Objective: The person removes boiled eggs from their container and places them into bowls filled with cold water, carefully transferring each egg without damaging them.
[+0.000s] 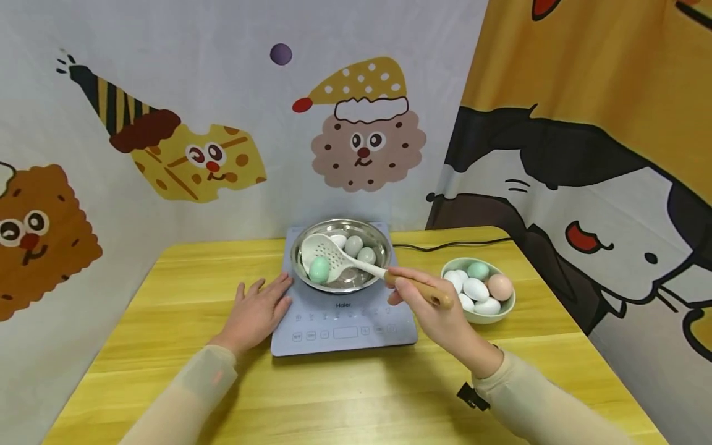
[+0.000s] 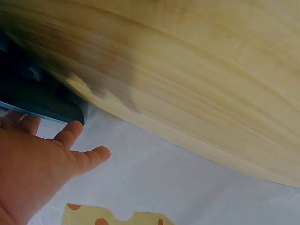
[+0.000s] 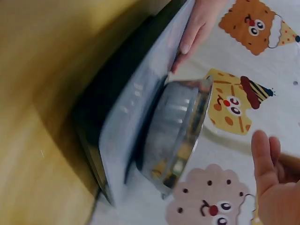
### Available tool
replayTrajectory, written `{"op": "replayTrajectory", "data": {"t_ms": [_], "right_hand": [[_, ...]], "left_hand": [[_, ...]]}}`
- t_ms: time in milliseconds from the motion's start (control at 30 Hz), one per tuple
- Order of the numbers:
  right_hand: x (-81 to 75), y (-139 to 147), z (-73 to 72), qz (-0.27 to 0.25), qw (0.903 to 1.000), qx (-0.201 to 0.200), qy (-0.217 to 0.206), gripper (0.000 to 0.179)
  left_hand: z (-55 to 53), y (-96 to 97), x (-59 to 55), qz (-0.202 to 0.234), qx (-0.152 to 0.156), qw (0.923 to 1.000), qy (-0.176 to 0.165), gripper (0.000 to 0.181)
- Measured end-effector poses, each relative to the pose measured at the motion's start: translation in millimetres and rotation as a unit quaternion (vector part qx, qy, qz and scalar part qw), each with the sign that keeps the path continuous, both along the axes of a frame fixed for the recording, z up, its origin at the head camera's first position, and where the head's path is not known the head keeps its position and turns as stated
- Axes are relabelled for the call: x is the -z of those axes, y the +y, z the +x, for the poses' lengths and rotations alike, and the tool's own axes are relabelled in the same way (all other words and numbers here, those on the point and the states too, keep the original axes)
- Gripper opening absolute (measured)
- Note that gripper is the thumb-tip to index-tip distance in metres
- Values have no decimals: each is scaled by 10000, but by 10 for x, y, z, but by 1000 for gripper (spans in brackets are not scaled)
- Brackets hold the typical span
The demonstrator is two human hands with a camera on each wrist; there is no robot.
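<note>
My right hand (image 1: 431, 309) grips the wooden handle of a white slotted spoon (image 1: 364, 266) over a steel pan (image 1: 356, 281). A pale green egg (image 1: 319, 270) lies in the spoon's bowl, at the pan's near left side. White and greyish eggs (image 1: 353, 246) sit at the back and right of the pan. Under the pan is a light-coloured Haier induction cooker (image 1: 345, 321). My left hand (image 1: 254, 316) rests at the cooker's left edge with fingers extended. The left wrist view shows that hand (image 2: 42, 161) against the cooker's side.
Right of the cooker, a pale green bowl (image 1: 483, 319) holds several white eggs, one green egg and one pinkish egg (image 1: 500, 287). A black cord (image 1: 445, 247) runs along the back of the wooden table (image 1: 334, 402). Behind hangs a printed curtain (image 1: 222, 37).
</note>
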State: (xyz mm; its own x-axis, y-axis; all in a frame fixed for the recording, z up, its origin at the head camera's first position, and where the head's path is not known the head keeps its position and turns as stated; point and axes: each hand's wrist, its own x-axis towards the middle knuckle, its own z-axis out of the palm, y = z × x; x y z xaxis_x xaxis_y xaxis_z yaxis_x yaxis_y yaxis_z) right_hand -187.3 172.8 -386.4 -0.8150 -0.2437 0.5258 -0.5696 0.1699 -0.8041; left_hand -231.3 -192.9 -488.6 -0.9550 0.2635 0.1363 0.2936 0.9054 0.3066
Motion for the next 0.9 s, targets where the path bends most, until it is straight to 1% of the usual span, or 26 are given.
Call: {"op": "replayTrajectory", "data": {"t_ms": [33,67,100,167,200,267,300,333,367,433,567,700,800,867,900], "right_hand": [[1,6,6,-351,9974,113,-617,28],[4,16,-1,-700,9901,231,-1196,31],[5,27,-24,-1028,9792,318,-1722,34],[16,65,-87,-1576,9490,496,-2685,41],[18,86,-115,-1786,9357,542,-2995,42],[9,133,-150,-2085,9148,550,-3414,43],[-11,152,-157,-2241,9069,539,-3526,42],[-35,173,-162,-2366,9028,508,-3555,40],[-70,194,-162,-2468,9009,473,-3539,39],[-153,253,-155,-2626,9007,405,-3437,38],[-342,469,-96,-2762,9098,322,-3081,38],[-498,812,31,-2838,9179,311,-2755,36],[-548,1117,159,-2926,9196,292,-2606,34],[-540,1324,250,-2980,9211,323,-2484,34],[-525,1425,291,-3042,9204,347,-2432,34]], "left_hand": [[2,0,-3,14,-7,10000,-1,54],[4,2,-10,18,-11,10000,0,54],[6,4,-16,21,-12,10000,-4,54],[10,11,-31,11,-1,10000,-12,54],[10,13,-27,2,2,10000,-17,54],[15,16,-21,-4,15,10000,-46,54],[16,14,-17,-6,25,10000,-52,54],[17,11,-16,-1,33,10000,-50,54],[17,6,-16,8,38,10000,-49,55],[8,-2,-17,15,40,10000,-29,55],[-24,1,-27,9,87,10000,-20,55],[-38,0,-12,-13,88,9999,-65,55],[-36,-3,-1,-19,72,9999,-73,55],[-32,-3,1,16,82,9999,-67,55],[-29,-6,4,28,88,9999,-64,55]]}}
